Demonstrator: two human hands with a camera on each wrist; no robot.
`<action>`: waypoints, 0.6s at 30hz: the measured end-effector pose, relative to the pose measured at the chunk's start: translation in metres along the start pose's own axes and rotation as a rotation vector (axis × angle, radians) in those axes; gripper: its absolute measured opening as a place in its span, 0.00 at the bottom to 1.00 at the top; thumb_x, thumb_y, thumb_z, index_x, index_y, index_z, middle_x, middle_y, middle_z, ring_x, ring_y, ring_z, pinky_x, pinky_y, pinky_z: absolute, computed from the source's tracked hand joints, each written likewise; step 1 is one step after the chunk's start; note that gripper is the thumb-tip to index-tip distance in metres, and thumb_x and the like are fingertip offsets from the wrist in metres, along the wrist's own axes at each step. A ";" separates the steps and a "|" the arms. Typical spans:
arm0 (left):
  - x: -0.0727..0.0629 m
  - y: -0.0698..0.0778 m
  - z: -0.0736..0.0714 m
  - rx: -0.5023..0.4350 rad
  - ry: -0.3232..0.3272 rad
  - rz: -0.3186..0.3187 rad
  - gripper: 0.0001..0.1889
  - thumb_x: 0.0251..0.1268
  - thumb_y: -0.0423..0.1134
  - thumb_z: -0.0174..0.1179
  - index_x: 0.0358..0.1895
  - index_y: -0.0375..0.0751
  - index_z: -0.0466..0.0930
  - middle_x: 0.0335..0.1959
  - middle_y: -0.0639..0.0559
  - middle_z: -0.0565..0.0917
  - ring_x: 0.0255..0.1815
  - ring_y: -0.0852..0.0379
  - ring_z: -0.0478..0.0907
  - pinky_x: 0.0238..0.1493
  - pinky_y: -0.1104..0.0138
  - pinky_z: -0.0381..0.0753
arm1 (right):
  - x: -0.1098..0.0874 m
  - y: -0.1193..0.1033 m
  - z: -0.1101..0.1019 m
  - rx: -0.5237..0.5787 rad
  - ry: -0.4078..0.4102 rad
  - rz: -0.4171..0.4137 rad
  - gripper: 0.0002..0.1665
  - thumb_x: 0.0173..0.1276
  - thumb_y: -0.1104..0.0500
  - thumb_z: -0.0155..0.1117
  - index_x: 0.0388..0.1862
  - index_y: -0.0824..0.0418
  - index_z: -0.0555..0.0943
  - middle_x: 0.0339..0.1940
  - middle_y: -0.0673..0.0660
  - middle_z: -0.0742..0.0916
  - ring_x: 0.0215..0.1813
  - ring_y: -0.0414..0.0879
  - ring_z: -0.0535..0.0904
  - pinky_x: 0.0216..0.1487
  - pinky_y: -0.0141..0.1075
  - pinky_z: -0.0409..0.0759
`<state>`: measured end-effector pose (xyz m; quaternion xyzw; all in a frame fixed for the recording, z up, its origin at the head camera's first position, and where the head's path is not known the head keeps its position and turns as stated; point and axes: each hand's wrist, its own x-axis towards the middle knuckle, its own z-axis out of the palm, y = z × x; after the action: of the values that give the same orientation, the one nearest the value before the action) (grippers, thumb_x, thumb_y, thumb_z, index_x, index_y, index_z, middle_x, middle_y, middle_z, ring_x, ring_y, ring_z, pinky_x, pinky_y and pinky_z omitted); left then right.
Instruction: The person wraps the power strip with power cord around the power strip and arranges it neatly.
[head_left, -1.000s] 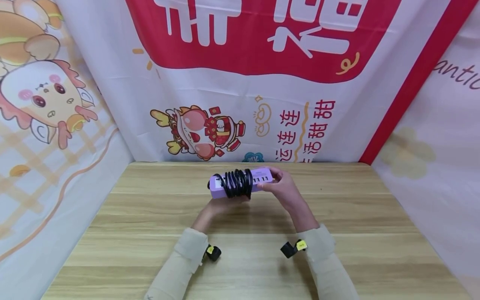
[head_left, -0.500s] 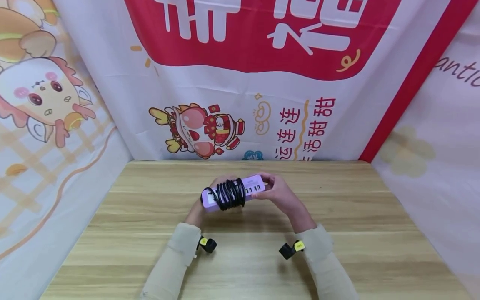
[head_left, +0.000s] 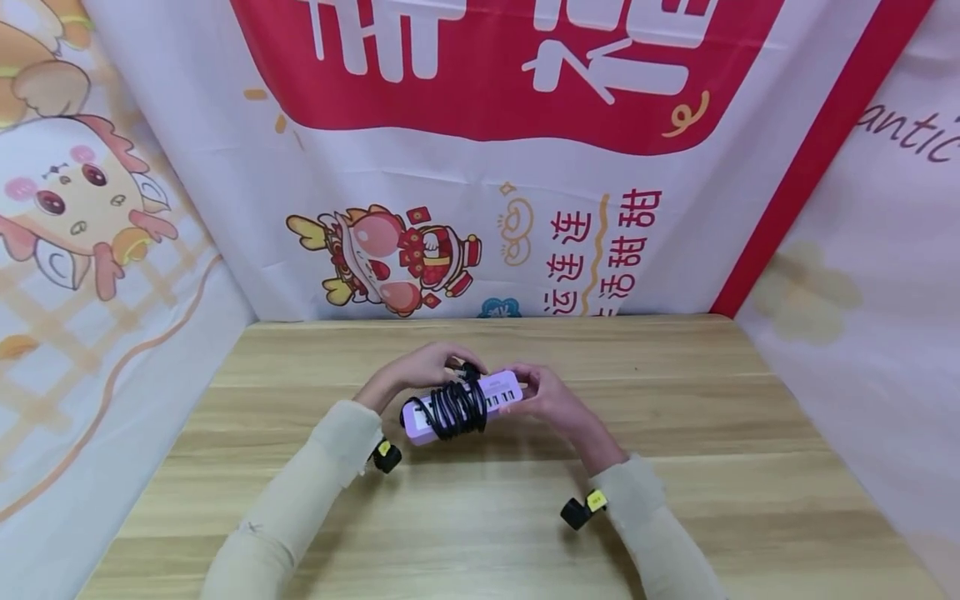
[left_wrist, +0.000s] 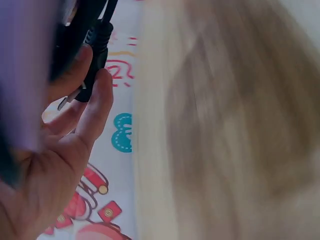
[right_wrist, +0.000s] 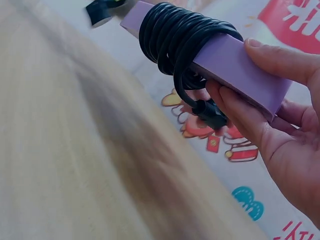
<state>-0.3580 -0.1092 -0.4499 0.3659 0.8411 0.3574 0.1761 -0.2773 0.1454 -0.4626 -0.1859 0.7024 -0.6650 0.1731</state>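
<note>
Wooden table (head_left: pixel 675 467), enclosed on three sides by printed cloth banners (head_left: pixel 480 167) showing red panels and cartoon figures. Above the table's middle, both hands hold a purple power strip (head_left: pixel 501 392), lifted off the surface and tilted, right end higher. A black cord (head_left: pixel 453 408) is coiled in tight loops around the strip's middle. Right hand (head_left: pixel 551 400) grips the strip's right end, thumb on top and fingers curled underneath. Left hand (head_left: pixel 420 371) sits behind the strip at the coil; its fingers pinch the cord's black plug (left_wrist: pixel 95 55), prongs visible in the left wrist view. Beige sleeves (head_left: pixel 300 508) cover both forearms.
</note>
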 end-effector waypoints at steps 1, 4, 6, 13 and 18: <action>0.003 0.002 -0.001 0.034 -0.035 -0.007 0.22 0.63 0.25 0.56 0.56 0.52 0.84 0.57 0.53 0.84 0.60 0.52 0.77 0.65 0.51 0.74 | 0.001 0.003 0.001 -0.010 -0.008 0.001 0.36 0.55 0.69 0.75 0.64 0.64 0.75 0.57 0.63 0.82 0.53 0.49 0.82 0.52 0.36 0.85; 0.015 0.008 0.000 0.119 -0.123 -0.007 0.20 0.64 0.27 0.61 0.56 0.49 0.84 0.55 0.52 0.85 0.57 0.54 0.78 0.63 0.54 0.77 | 0.003 0.014 0.002 -0.040 -0.040 0.000 0.37 0.56 0.68 0.74 0.65 0.66 0.73 0.56 0.65 0.83 0.50 0.50 0.84 0.51 0.37 0.85; 0.023 0.012 0.002 0.163 -0.162 0.006 0.19 0.62 0.28 0.64 0.55 0.47 0.84 0.53 0.52 0.85 0.55 0.54 0.79 0.62 0.56 0.78 | 0.004 0.022 0.002 -0.057 -0.046 0.021 0.37 0.56 0.68 0.74 0.66 0.66 0.73 0.56 0.65 0.83 0.50 0.49 0.85 0.51 0.36 0.85; 0.043 0.009 0.016 0.239 -0.208 -0.012 0.16 0.62 0.33 0.68 0.53 0.42 0.83 0.50 0.49 0.86 0.54 0.54 0.82 0.59 0.61 0.80 | 0.002 0.040 -0.005 -0.122 -0.040 0.087 0.36 0.59 0.66 0.73 0.67 0.63 0.73 0.57 0.64 0.82 0.53 0.50 0.82 0.54 0.37 0.81; 0.047 0.003 0.021 0.225 -0.160 -0.030 0.12 0.62 0.32 0.68 0.49 0.39 0.84 0.48 0.47 0.87 0.52 0.52 0.83 0.57 0.60 0.82 | 0.000 0.038 -0.010 -0.261 -0.030 0.048 0.35 0.60 0.62 0.74 0.67 0.60 0.75 0.54 0.59 0.84 0.53 0.48 0.79 0.56 0.38 0.77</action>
<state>-0.3763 -0.0629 -0.4641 0.3980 0.8645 0.2276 0.2058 -0.2838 0.1557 -0.5004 -0.1998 0.7844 -0.5608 0.1740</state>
